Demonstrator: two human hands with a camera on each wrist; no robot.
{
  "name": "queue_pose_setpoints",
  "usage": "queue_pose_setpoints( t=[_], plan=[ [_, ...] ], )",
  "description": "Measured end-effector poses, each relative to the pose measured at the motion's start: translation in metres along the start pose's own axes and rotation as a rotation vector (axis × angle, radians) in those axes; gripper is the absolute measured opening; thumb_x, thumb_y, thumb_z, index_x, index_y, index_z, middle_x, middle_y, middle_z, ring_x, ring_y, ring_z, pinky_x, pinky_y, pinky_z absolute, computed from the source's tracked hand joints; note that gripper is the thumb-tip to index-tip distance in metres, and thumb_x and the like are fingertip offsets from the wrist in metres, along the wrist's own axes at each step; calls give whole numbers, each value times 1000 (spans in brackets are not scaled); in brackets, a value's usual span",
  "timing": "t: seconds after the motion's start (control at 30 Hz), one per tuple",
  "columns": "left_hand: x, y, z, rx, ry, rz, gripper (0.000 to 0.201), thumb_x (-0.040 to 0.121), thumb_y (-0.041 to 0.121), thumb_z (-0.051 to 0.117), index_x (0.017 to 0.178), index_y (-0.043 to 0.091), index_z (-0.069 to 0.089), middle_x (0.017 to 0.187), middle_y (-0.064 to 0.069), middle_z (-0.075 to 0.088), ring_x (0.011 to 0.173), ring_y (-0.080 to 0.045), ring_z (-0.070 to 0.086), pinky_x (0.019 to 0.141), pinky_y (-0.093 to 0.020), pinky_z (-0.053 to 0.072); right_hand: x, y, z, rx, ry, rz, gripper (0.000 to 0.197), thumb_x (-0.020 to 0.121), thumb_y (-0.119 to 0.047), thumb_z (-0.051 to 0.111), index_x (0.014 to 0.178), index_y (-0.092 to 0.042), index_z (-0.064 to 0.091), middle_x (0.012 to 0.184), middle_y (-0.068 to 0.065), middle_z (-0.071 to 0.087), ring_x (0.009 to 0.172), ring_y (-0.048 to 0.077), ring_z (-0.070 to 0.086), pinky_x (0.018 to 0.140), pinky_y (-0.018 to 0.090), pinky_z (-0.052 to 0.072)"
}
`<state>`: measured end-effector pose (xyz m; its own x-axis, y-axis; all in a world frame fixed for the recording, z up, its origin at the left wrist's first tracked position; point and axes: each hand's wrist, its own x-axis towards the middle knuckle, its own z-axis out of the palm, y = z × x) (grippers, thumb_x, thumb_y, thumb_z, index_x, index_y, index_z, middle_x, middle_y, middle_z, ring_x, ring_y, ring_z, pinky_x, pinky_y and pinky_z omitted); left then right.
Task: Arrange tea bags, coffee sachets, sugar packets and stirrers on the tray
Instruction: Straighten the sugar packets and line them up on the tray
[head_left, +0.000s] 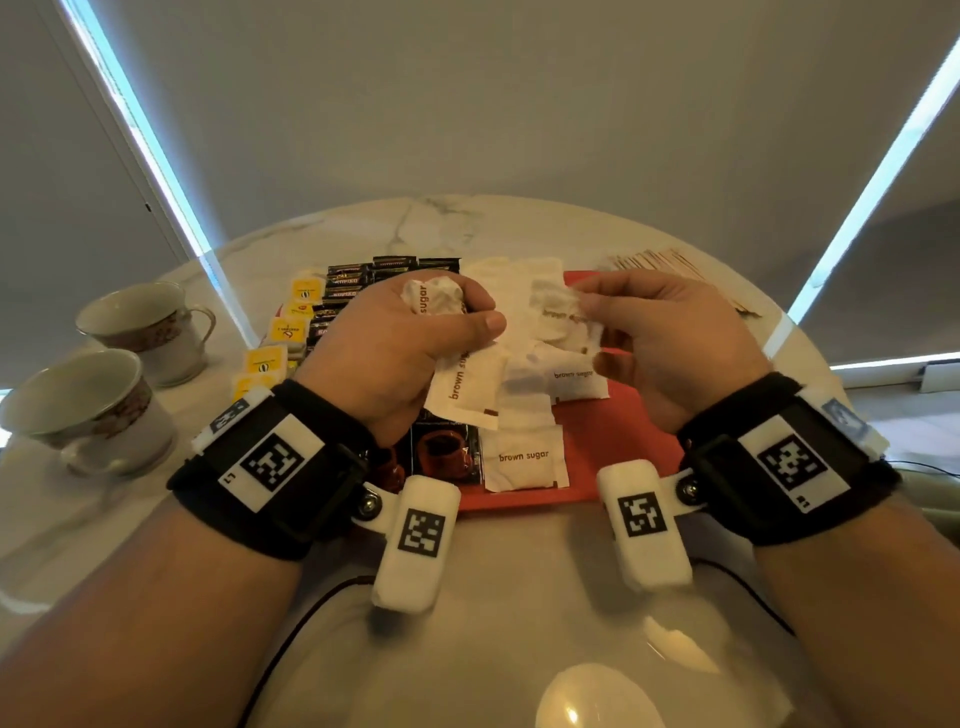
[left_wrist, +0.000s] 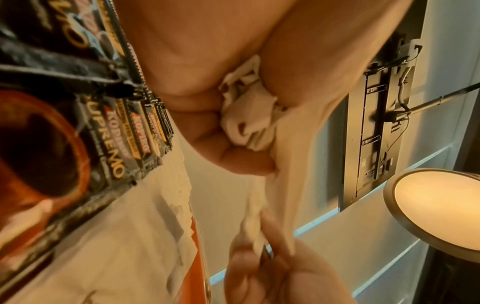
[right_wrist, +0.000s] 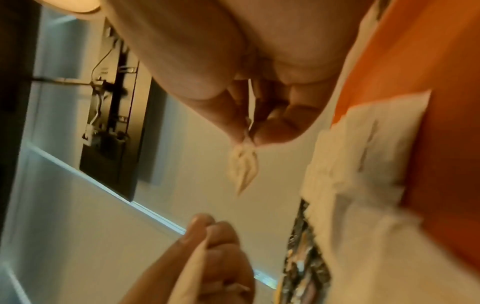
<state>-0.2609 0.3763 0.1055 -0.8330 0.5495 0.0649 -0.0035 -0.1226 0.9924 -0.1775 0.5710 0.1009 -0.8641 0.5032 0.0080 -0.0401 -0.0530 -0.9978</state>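
Note:
My left hand (head_left: 447, 322) grips a crumpled bunch of white brown sugar packets (head_left: 436, 301), and one packet (head_left: 462, 387) hangs flat below the thumb. The left wrist view shows the bunch (left_wrist: 246, 115) squeezed in the fist. My right hand (head_left: 592, 317) pinches the edge of another sugar packet (head_left: 558, 312) between thumb and fingers; in the right wrist view its packet (right_wrist: 244, 168) dangles. Both hands hover over the red tray (head_left: 613, 426). More sugar packets (head_left: 524, 457) lie on the tray, black coffee sachets (head_left: 358, 280) in a row at its left, yellow tea bags (head_left: 267, 358) beside them.
Wooden stirrers (head_left: 660, 262) lie on the marble table beyond the tray's right corner. Two teacups (head_left: 140, 322) (head_left: 78, 410) stand at the table's left. A coffee sachet (head_left: 441, 452) lies under my left wrist. Thin cables run along the near edge.

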Motion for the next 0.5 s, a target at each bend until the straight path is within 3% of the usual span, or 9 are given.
queue_pose_setpoints(
  t=[0.13,0.2,0.3,0.4,0.5],
  plan=[
    [6,2,-10,-34,72,-15,16,85,-1,77,86,13,70,73,-4,70,68,-18,70,59,-33,58,5,14,-15,-166,91,169,24,95,-3,61,81,-15,78,101,16,75,79,30,68,48,29,43],
    [6,2,-12,-42,85,-20,15,85,0,77,87,13,70,72,-3,70,66,-17,70,57,-32,57,8,21,-22,-303,100,208,24,93,-6,64,79,-17,80,99,14,76,79,33,63,52,33,42],
    [6,3,-13,-43,89,-22,14,85,1,78,87,13,71,74,-5,71,67,-18,70,59,-33,60,9,22,-27,-449,57,242,20,91,-11,69,80,-22,81,94,8,76,74,28,60,58,35,44],
    [7,3,-14,-51,89,-22,14,84,1,78,87,14,71,75,-5,72,68,-18,71,58,-33,60,5,20,-24,-471,7,225,14,91,-9,71,87,-20,80,84,8,73,60,18,50,53,28,43],
    [7,2,-14,-54,85,-18,14,85,2,78,86,14,71,73,-5,72,66,-18,70,57,-33,59,7,20,-21,-457,11,232,12,89,-10,74,89,-20,80,89,12,75,67,23,55,61,32,48]
  ],
)
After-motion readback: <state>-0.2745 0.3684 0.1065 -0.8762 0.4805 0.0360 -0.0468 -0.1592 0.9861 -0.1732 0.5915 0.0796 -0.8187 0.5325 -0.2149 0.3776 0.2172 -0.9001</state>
